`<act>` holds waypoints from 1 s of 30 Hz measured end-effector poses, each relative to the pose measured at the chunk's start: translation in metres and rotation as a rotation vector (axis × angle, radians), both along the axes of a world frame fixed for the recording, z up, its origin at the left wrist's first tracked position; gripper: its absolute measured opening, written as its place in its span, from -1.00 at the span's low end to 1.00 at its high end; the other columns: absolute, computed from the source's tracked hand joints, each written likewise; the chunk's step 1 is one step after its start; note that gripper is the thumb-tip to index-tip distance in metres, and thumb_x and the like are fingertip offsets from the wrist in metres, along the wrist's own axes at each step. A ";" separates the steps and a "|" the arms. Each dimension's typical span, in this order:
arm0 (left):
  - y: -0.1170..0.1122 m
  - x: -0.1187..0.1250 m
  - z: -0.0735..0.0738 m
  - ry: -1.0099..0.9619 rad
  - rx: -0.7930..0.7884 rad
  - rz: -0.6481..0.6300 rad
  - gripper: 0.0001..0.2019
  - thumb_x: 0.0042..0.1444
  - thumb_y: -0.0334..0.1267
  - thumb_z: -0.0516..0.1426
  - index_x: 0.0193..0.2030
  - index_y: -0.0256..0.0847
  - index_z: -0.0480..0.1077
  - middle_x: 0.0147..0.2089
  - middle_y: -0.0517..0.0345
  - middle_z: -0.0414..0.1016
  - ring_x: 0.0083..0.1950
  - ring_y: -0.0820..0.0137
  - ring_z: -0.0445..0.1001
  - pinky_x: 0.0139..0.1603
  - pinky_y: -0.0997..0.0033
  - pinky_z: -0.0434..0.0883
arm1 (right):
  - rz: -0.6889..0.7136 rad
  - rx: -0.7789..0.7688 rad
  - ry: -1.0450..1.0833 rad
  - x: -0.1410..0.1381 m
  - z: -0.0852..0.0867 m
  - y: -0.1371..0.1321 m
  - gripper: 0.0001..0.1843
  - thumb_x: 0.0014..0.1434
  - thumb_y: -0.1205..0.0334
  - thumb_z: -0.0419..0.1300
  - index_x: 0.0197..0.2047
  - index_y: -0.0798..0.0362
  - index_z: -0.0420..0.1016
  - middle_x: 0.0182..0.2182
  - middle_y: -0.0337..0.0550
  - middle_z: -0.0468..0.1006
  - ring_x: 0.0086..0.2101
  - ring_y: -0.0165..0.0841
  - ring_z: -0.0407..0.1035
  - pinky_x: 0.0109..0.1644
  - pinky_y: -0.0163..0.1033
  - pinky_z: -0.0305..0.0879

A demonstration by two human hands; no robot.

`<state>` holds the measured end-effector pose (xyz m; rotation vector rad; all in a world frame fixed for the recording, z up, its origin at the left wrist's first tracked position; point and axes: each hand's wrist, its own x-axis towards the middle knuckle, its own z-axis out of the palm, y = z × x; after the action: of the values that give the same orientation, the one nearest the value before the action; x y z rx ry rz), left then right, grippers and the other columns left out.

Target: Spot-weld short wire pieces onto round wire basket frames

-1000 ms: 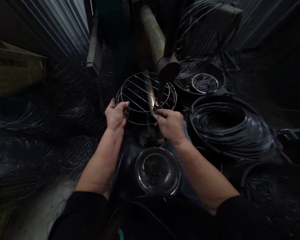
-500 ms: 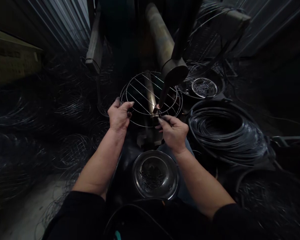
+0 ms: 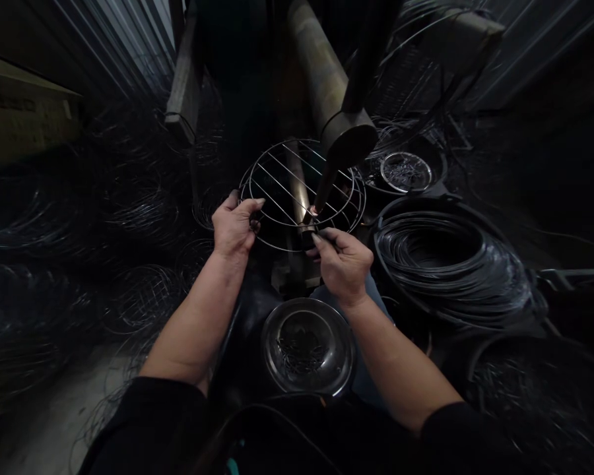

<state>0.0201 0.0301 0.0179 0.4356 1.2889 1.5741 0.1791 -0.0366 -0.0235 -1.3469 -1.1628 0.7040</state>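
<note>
My left hand (image 3: 233,225) is closed on the left rim of a round wire rack (image 3: 277,181), thumb on top. The rack has two rings and parallel cross wires, and sits between the arms of a welding machine. Its upper electrode (image 3: 323,190) slants down to the near part of the inner ring, above the lower arm (image 3: 297,178); the contact spot glows coppery. Just below that spot, my right hand (image 3: 345,264) has thumb and forefinger pinched together. Whatever is in that pinch is too small and dark to make out.
A steel bowl (image 3: 347,359) with short metal pieces stands close to my body. On the right lie a big wire coil (image 3: 440,284) in a tub and a small dish (image 3: 406,173) of metal bits. Tangled wire racks (image 3: 143,293) crowd the left. The thick upper machine arm (image 3: 321,79) hangs overhead.
The rack has shifted very slightly to the right at its far and right side. Both hands keep nearly the same place and grip. The view has moved a little.
</note>
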 end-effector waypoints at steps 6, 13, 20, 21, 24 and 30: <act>0.001 0.001 0.001 -0.001 0.042 -0.059 -0.46 -0.28 -0.49 0.29 -0.04 -0.30 0.41 -0.51 0.29 0.38 -0.56 0.55 0.32 -0.63 0.58 0.14 | -0.015 0.011 -0.012 0.001 0.005 0.002 -0.83 0.09 0.17 0.21 -0.30 0.07 0.55 -0.41 -0.15 0.58 -0.47 -0.33 0.51 -0.38 -0.24 0.49; 0.011 0.003 0.001 -0.020 -0.040 -0.041 -0.37 -0.23 -0.53 0.24 0.09 -0.30 0.31 -0.51 0.26 0.39 -0.53 0.48 0.38 -0.63 0.57 0.13 | -0.016 0.018 -0.043 0.002 0.009 0.011 -0.84 0.10 0.20 0.19 -0.30 0.07 0.56 -0.40 -0.15 0.59 -0.47 -0.33 0.50 -0.37 -0.25 0.45; 0.018 0.003 0.002 -0.009 -0.074 -0.038 -0.42 -0.21 -0.54 0.22 0.05 -0.27 0.31 -0.52 0.28 0.40 -0.55 0.50 0.37 -0.62 0.58 0.13 | -0.015 0.002 -0.073 0.000 0.006 0.019 -0.83 0.10 0.18 0.18 -0.29 0.05 0.55 -0.45 -0.18 0.57 -0.46 -0.32 0.50 -0.38 -0.27 0.41; 0.019 0.003 0.002 -0.002 -0.073 -0.034 -0.43 -0.22 -0.54 0.23 0.03 -0.27 0.32 -0.52 0.29 0.39 -0.55 0.49 0.36 -0.62 0.57 0.13 | -0.013 0.006 -0.071 0.001 0.007 0.019 -0.83 0.09 0.19 0.19 -0.29 0.06 0.55 -0.44 -0.18 0.58 -0.47 -0.33 0.49 -0.38 -0.27 0.41; 0.020 0.002 0.003 0.025 -0.053 -0.030 -0.55 -0.26 -0.51 0.25 -0.13 -0.26 0.36 -0.52 0.27 0.37 -0.54 0.48 0.37 -0.62 0.55 0.11 | 0.014 -0.005 -0.116 0.005 0.013 0.017 -0.83 0.10 0.18 0.19 -0.28 0.04 0.56 -0.42 -0.18 0.59 -0.49 -0.35 0.47 -0.37 -0.28 0.38; 0.020 0.002 0.005 0.023 -0.032 -0.038 -0.66 -0.30 -0.51 0.25 -0.31 -0.23 0.32 -0.50 0.26 0.38 -0.54 0.48 0.37 -0.62 0.54 0.06 | 0.111 -0.004 -0.414 0.015 0.024 0.009 -0.84 0.12 0.26 0.14 -0.35 0.00 0.57 -0.41 -0.16 0.60 -0.33 -0.27 0.49 -0.22 -0.24 0.36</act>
<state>0.0218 0.0496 0.0225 0.4566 1.3146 1.5188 0.1942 -0.0272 0.0007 -1.4827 -1.5740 0.5165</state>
